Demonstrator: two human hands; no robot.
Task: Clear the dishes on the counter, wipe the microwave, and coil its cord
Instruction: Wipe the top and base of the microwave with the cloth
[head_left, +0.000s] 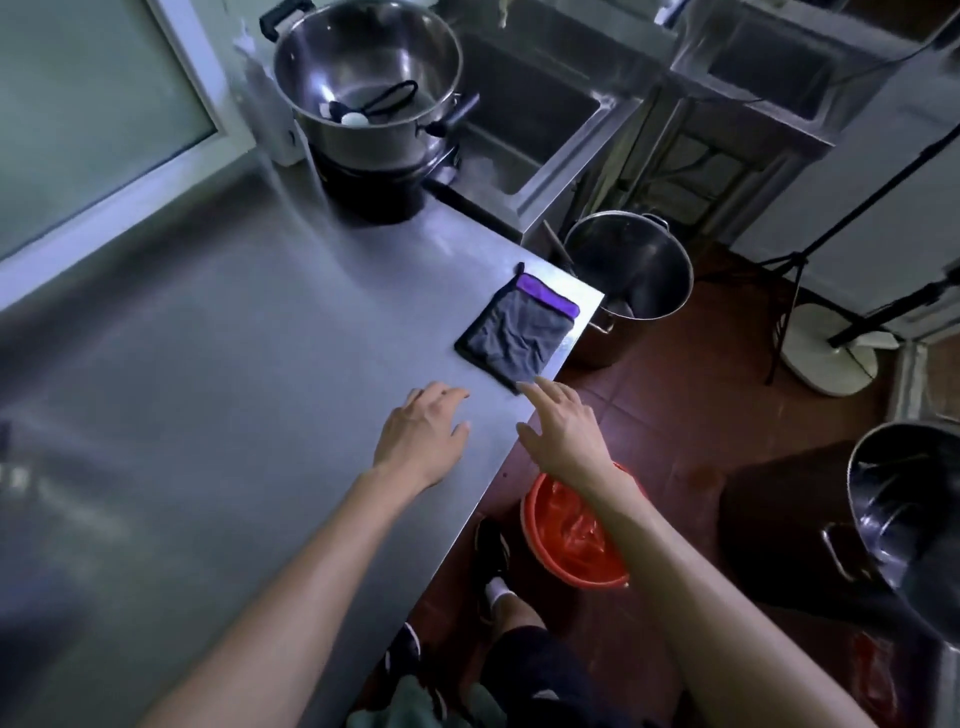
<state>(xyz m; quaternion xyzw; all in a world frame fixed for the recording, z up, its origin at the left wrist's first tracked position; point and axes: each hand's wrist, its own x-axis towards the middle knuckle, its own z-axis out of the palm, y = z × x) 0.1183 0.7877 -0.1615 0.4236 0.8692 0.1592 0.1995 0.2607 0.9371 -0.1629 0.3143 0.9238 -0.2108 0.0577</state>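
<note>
Grey cloth (517, 331) with purple band along its far edge lies flat near the right edge of the steel table (218, 364), folded into a rough square, near corner right at the table edge. Right hand (563, 431) reaches toward it, fingers (535, 392) straight and spread, index tip touching or just over the cloth's near corner, cannot tell which; gripping nothing. Left hand (423, 434) just left of it, palm down over the table, fingers relaxed and slightly spread, holding nothing. Both forearms bare. Far end of table: large steel pot (366, 78) with black side handles sits on a dark base (374, 189); inside it a white round item and a black looped cord. Sink basin (524, 119) right of the pot. On the red tiled floor right of the table: open stockpot (631, 278), orange bucket (574, 530) under the right forearm, another steel pot (909, 519) at far right. White stand base (826, 358) with black poles beyond.
</note>
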